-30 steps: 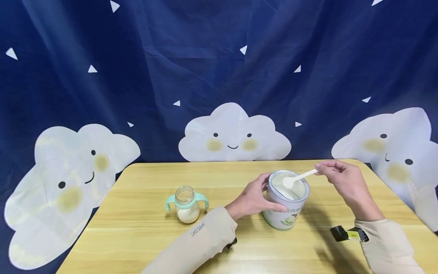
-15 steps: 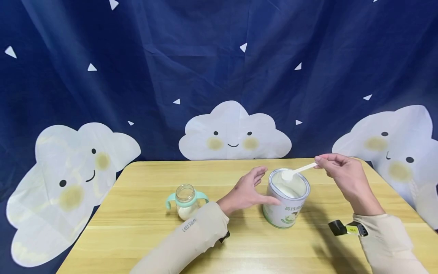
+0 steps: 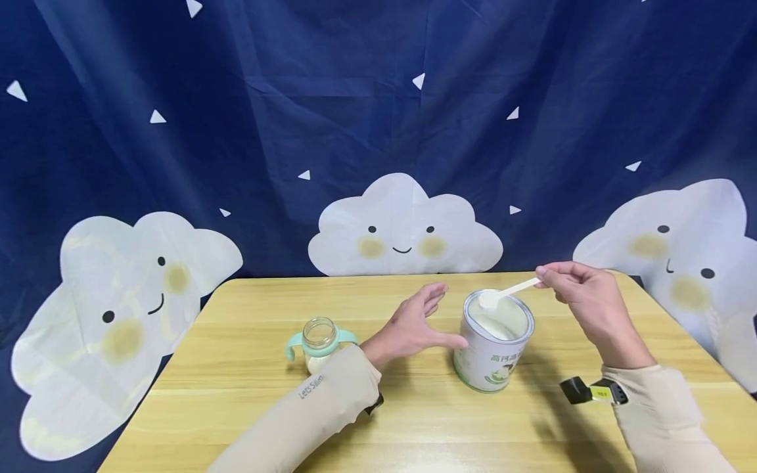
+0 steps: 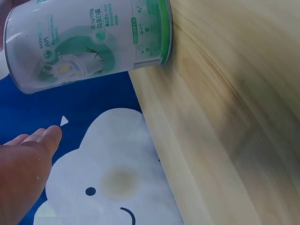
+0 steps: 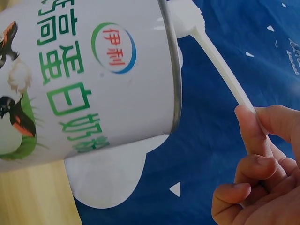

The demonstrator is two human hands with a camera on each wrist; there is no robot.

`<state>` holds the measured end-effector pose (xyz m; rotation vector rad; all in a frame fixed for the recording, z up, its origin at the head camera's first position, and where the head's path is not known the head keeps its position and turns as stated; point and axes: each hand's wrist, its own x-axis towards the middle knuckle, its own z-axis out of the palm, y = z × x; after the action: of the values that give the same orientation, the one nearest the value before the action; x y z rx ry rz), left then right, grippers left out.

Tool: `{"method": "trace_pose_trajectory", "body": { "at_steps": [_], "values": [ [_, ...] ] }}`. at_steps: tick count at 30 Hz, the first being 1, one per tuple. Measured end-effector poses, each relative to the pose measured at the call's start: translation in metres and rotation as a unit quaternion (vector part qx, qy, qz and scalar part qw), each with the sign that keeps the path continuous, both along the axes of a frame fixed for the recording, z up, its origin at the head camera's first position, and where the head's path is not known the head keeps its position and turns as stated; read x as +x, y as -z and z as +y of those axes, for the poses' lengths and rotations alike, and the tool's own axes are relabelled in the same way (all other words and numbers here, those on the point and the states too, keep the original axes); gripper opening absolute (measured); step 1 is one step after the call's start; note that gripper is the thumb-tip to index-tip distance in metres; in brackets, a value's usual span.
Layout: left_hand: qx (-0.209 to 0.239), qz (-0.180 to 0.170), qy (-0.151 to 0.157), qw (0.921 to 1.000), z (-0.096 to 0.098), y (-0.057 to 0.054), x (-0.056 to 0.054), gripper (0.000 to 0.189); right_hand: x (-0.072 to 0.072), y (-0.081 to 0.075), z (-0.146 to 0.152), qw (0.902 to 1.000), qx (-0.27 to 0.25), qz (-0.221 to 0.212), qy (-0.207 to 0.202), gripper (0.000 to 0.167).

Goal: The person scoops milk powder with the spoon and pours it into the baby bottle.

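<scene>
A white scoop (image 3: 516,288) is pinched by its long handle in my right hand (image 3: 582,295). Its bowl, heaped with white powder in the right wrist view, hangs over the mouth of the milk powder tin (image 3: 493,358). That tin stands upright and uncovered, with powder inside. To its left, my left hand (image 3: 408,328) has its fingers spread and thumb pointing at the tin; in the left wrist view the fingers (image 4: 47,138) are apart from it. A small baby bottle (image 3: 320,335) with mint handles stands uncapped farther left, partly hidden behind my left sleeve.
The wooden table (image 3: 236,355) reaches back to a dark blue curtain (image 3: 355,98) printed with white clouds and triangles. A small black camera (image 3: 576,390) sticks out from my right wrist.
My left hand has let go of the tin and moved left, away from it. The scoop has risen from the powder and shifted slightly left over the tin's mouth.
</scene>
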<state>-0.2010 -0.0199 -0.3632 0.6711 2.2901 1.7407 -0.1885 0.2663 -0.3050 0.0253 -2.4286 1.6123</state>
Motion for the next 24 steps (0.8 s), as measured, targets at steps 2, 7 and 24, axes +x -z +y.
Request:
{"method": "trace_pose_trajectory", "body": {
  "at_steps": [2, 7, 24],
  "values": [
    [0.002, 0.003, 0.000, 1.0000, -0.002, 0.000, 0.000, 0.102, 0.000, -0.001, -0.003, 1.0000, -0.007, 0.002, -0.004, 0.005],
    [0.005, 0.010, 0.003, 0.9999, -0.008, 0.000, 0.000, 0.101, -0.001, -0.001, -0.009, 0.9996, -0.024, 0.005, -0.010, 0.006],
    [0.003, 0.011, -0.009, 0.9999, -0.030, -0.003, 0.002, 0.100, -0.002, 0.001, -0.032, 0.9997, -0.023, 0.002, -0.008, 0.011]
  ]
}}
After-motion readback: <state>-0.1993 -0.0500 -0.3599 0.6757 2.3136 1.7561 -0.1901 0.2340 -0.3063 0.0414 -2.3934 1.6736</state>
